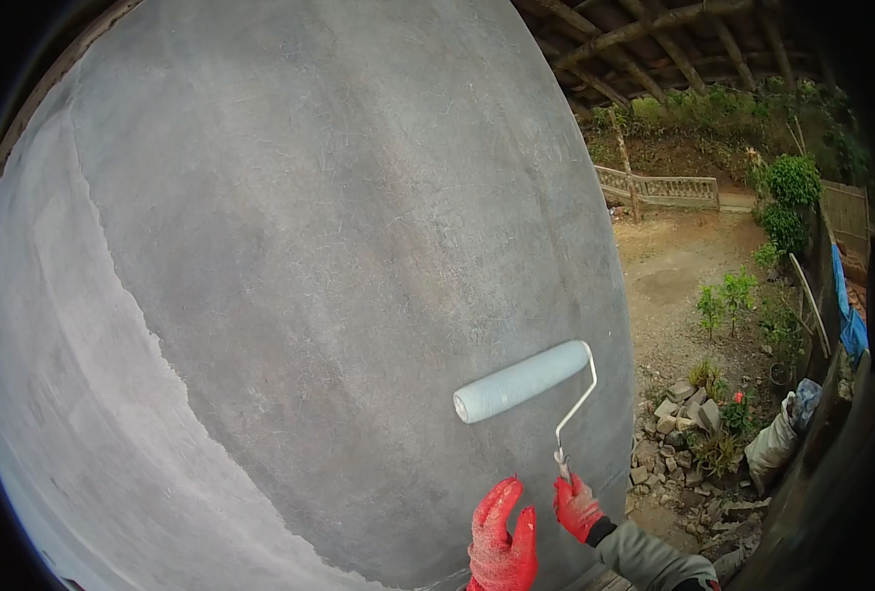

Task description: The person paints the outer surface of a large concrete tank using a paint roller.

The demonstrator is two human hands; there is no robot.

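My right hand (578,508), in a red work glove, grips the handle (563,467) of a paint roller. The roller's pale sleeve (522,381) lies tilted against a grey cement-rendered wall (349,295), its right end higher than its left. A bent white wire frame (579,402) joins sleeve and handle. Lower and to the left, my left hand (502,535) is raised before the wall in a matching dusty red glove. Its fingers are apart from the thumb and hold nothing. Along the left, a lighter coat (112,354) meets the darker render at a ragged edge.
The wall ends at the right, above a dirt yard (666,258). Broken stones (685,414), plants and a white sack (771,443) lie below. Wooden roof poles (652,29) cross overhead. Farther off are a balustrade (663,188) and a blue tarp (850,318).
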